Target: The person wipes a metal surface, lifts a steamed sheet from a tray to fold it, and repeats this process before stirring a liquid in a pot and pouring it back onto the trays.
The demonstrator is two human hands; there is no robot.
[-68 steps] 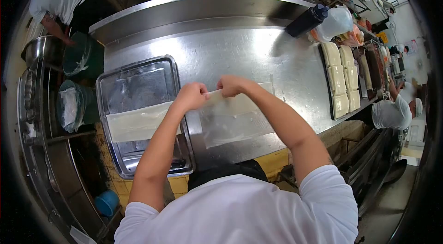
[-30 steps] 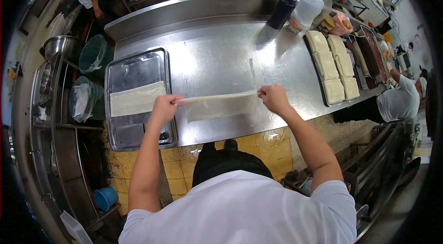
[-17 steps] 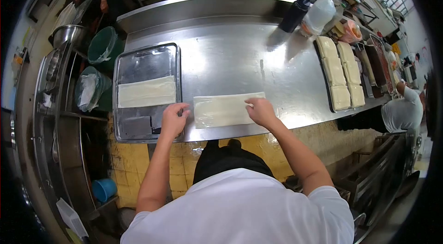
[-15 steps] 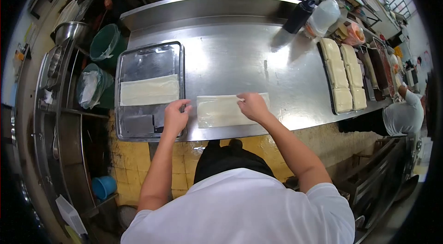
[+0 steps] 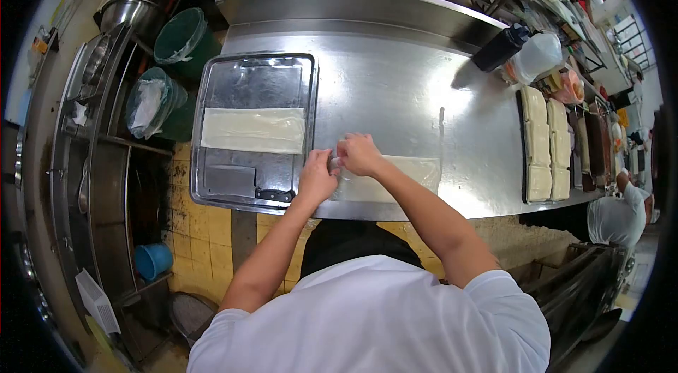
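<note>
A flat pale dough slab [image 5: 413,174] in clear plastic film lies near the table's front edge, partly covered by my right hand and forearm. At its left end, my left hand [image 5: 319,174] is closed in a pinch on the film. Close beside it, my right hand [image 5: 359,154] also has its fingers closed on the film's upper left edge. To the left, a metal tray [image 5: 254,83] holds a second pale dough slab [image 5: 253,130] and a cleaver [image 5: 229,181] with a black handle.
The steel table [image 5: 381,83] has a raised back edge. A dark bottle [image 5: 500,48] and a clear plastic bag [image 5: 535,57] stand at the back right. Several pale dough blocks [image 5: 537,143] fill trays on the right. Green bins [image 5: 185,38] stand left; a co-worker [image 5: 618,212] is at right.
My two hands have come together at the slab's left end; my right hand moved left from its upper edge. The view has shifted, so the table appears further right.
</note>
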